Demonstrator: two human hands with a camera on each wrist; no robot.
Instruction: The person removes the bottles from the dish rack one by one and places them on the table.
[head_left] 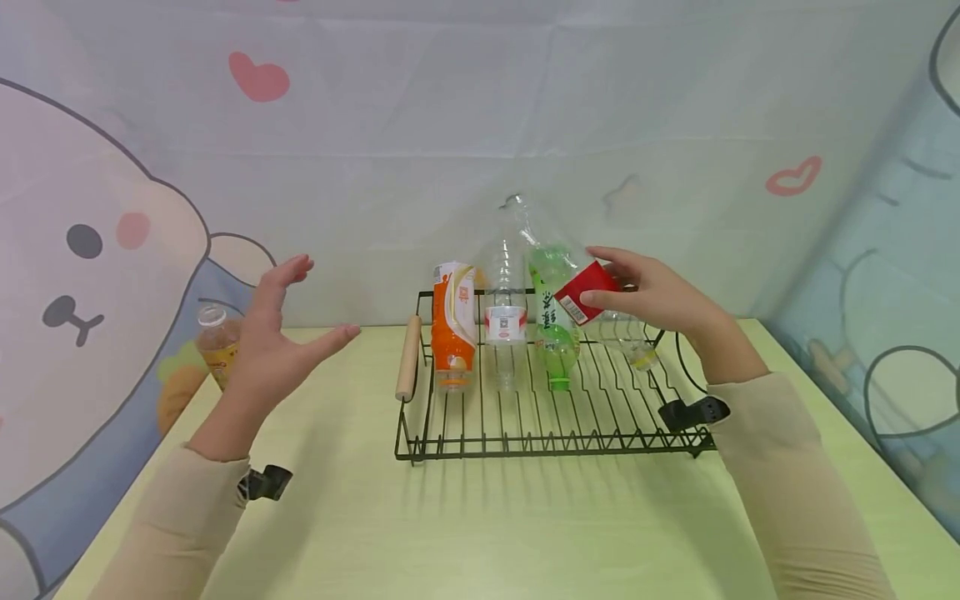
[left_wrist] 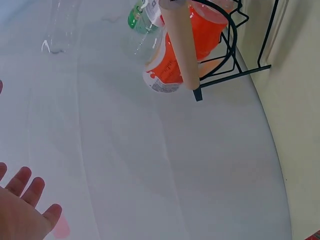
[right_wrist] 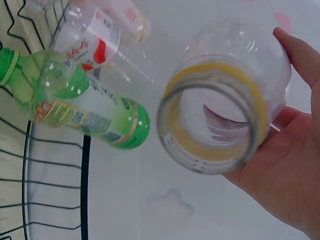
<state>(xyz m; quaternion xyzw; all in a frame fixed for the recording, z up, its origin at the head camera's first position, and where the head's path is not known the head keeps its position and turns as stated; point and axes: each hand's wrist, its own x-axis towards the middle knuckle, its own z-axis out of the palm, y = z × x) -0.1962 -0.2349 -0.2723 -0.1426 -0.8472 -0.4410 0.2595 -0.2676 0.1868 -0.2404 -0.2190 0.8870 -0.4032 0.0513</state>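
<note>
My right hand (head_left: pixel 660 292) grips a clear plastic bottle (head_left: pixel 540 229) by its red label (head_left: pixel 588 292), thumb on the near side. The bottle is tilted above the rack, its capless mouth (right_wrist: pixel 212 130) with a yellow ring pointing down to the right. Beside it a green bottle (head_left: pixel 558 333) leans upside down in the black wire rack (head_left: pixel 555 451). My left hand (head_left: pixel 273 342) is raised left of the rack, fingers and thumb spread, with nothing in it. Behind that hand stands a bottle with a yellow label (head_left: pixel 217 346), partly hidden.
An orange-and-white bottle (head_left: pixel 453 325) and a clear bottle with a white-and-red label (head_left: pixel 506 325) also stand upside down in the rack. A wooden handle (head_left: pixel 408 358) is on the rack's left side. A printed cloth (head_left: pixel 420 167) hangs behind the pale table (head_left: pixel 480 533).
</note>
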